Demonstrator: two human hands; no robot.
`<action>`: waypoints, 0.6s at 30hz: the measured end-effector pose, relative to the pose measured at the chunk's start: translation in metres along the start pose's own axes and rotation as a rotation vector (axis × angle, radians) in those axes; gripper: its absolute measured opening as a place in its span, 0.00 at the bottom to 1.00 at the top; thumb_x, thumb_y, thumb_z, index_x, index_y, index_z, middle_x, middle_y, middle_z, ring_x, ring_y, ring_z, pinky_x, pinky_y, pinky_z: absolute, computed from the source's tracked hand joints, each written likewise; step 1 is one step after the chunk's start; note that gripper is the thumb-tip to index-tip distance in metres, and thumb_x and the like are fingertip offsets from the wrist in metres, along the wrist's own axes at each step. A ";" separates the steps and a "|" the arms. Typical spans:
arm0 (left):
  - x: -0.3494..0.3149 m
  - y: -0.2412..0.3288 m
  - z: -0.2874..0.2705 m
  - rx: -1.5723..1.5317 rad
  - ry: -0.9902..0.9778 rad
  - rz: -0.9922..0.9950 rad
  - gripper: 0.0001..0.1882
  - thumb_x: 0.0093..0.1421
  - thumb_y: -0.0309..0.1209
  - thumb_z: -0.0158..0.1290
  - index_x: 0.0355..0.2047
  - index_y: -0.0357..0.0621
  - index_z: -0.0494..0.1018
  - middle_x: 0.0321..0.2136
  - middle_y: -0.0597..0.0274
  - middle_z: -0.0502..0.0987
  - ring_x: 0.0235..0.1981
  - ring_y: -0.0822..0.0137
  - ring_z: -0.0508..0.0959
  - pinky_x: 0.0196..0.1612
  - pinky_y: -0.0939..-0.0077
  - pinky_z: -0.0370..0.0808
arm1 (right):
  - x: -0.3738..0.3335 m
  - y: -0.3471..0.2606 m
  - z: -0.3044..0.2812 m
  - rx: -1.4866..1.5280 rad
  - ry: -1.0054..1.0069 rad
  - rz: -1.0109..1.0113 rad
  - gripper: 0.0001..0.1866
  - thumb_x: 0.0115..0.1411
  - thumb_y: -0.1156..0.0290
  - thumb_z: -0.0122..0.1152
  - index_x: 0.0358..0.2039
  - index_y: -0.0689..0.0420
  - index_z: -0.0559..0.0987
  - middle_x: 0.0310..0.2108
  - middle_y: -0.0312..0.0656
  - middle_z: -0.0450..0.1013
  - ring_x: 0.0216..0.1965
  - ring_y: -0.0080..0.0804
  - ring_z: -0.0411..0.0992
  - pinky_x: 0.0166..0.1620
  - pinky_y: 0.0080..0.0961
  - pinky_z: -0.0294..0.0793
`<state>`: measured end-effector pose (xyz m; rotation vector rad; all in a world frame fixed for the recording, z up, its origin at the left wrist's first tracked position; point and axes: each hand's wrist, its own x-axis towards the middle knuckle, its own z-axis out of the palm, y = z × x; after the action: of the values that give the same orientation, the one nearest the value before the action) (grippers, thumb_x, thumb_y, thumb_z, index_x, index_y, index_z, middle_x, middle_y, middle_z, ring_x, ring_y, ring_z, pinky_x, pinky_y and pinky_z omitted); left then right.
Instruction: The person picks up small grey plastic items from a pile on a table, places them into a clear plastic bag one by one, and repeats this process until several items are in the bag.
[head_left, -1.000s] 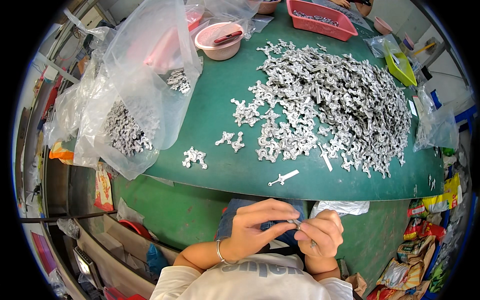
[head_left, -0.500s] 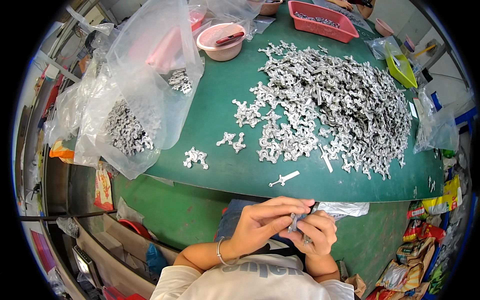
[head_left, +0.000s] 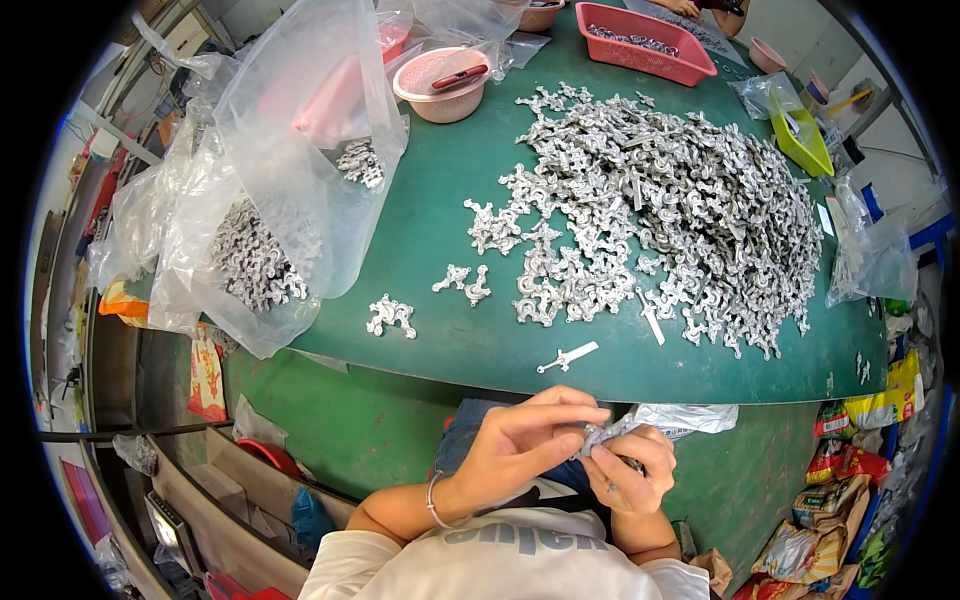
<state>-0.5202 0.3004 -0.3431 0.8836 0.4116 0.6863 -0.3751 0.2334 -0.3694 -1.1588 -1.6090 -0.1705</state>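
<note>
In front of the table edge, my right hand [head_left: 640, 468] is closed around one or more small silver metal parts [head_left: 604, 436]; the fingers hide most of what it holds. My left hand [head_left: 525, 438], with a bangle at the wrist, meets the part's left end with its thumb and curved fingers. A large heap of silver metal castings [head_left: 690, 210] with curved, lobed shapes covers the table's right half. Just beyond my hands lies a casting with a flat bar [head_left: 570, 357]. A few loose castings [head_left: 391, 316] are farther left.
Clear plastic bags [head_left: 265, 180] with castings inside stand at the table's left. A pink bowl [head_left: 441, 85] with a red-handled object, a pink basket [head_left: 648, 42] of parts and a yellow-green basket [head_left: 800, 135] are farther back. Another person's arm [head_left: 690, 8] shows at the far edge.
The silver part between my hands has turned and shows more above the right fingers. My left fingertips have drawn slightly left, apart from the right hand's. The table items have not moved.
</note>
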 end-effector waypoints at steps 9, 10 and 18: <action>0.001 -0.005 -0.007 -0.071 0.000 0.023 0.10 0.54 0.15 0.49 0.37 0.29 0.73 0.38 0.55 0.70 0.39 0.70 0.71 0.42 0.79 0.69 | -0.001 0.000 -0.005 -0.051 -0.041 -0.033 0.16 0.30 0.78 0.65 0.27 0.54 0.80 0.25 0.34 0.69 0.18 0.24 0.63 0.19 0.17 0.61; 0.000 -0.004 -0.007 -0.046 0.007 0.025 0.10 0.54 0.15 0.49 0.37 0.29 0.73 0.38 0.55 0.70 0.38 0.71 0.71 0.41 0.79 0.69 | -0.001 0.000 -0.006 -0.057 -0.046 -0.042 0.16 0.30 0.78 0.65 0.27 0.54 0.80 0.25 0.34 0.69 0.18 0.24 0.63 0.19 0.17 0.61; 0.000 0.000 -0.004 0.194 0.039 0.151 0.09 0.52 0.14 0.50 0.35 0.29 0.74 0.34 0.55 0.72 0.34 0.72 0.72 0.35 0.83 0.70 | 0.002 0.003 -0.008 -0.069 -0.058 -0.099 0.16 0.31 0.76 0.64 0.27 0.52 0.80 0.25 0.32 0.69 0.18 0.23 0.63 0.19 0.15 0.58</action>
<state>-0.5228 0.3021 -0.3454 1.0948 0.4549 0.8133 -0.3673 0.2308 -0.3654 -1.1463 -1.7245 -0.2602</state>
